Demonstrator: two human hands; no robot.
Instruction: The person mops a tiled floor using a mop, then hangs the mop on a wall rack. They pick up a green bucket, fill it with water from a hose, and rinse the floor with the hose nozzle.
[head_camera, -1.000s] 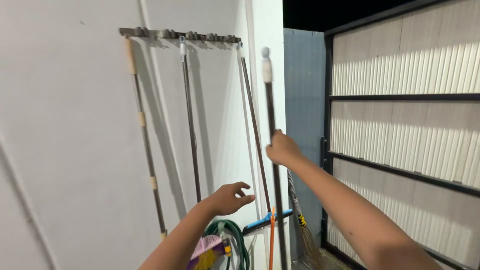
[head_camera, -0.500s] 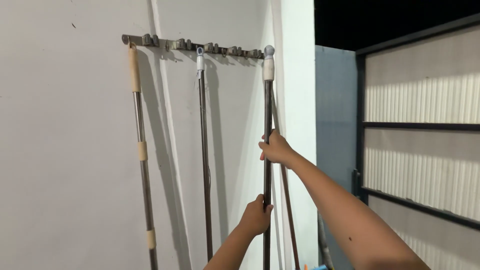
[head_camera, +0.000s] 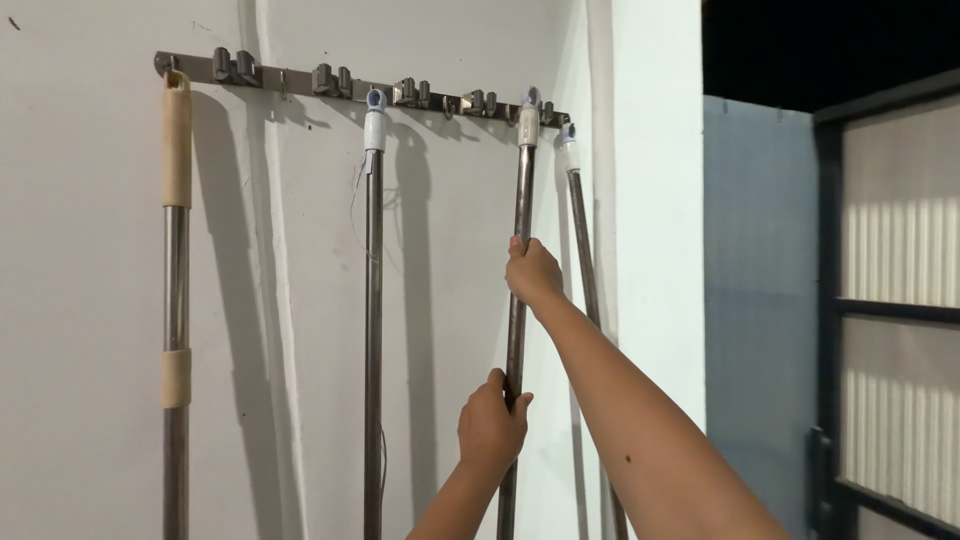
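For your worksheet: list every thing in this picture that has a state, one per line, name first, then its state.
Left hand: closed around the held pole, low down.
Right hand: closed around the held pole, higher up.
Held pole: upright, its white cap at the wall rack.
Wall rack: fixed to the wall, several clips vacant.
Beige-grip pole: hanging.
Middle pole: hanging.
Far-right pole: hanging, slanted.
Gate: closed, as far as visible.

Four long poles hang against the wall: one (head_camera: 517, 310) held in the two hands, the left hand (head_camera: 491, 428) below the right hand (head_camera: 532, 274), one (head_camera: 582, 250) just right of them, and two to their left (head_camera: 373, 330) (head_camera: 176, 300). One metal rack (head_camera: 300, 78) runs above the hands, with five paired clips that can be counted. One gate (head_camera: 890, 300) stands far right.
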